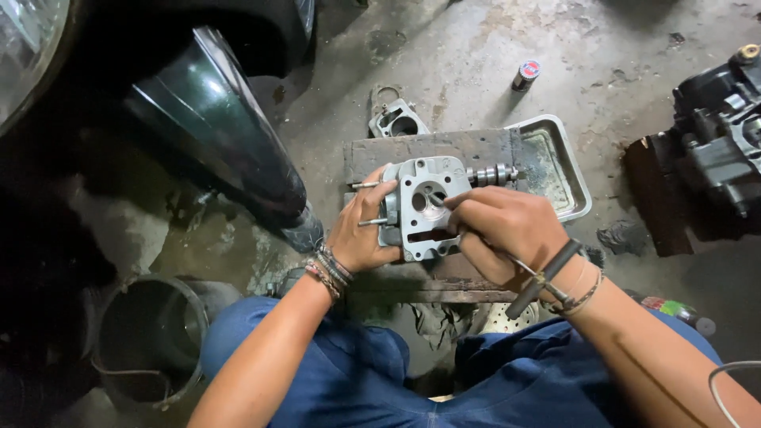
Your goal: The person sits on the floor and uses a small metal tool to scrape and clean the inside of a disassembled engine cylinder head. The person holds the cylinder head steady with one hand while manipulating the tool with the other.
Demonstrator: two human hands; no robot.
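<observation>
While hands [444, 230] grip cylinder head [424, 208], floor

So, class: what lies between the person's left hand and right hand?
In the head view, the grey metal cylinder head lies between them: the left hand grips its left edge, and the right hand holds a thin tool to its middle.
</observation>
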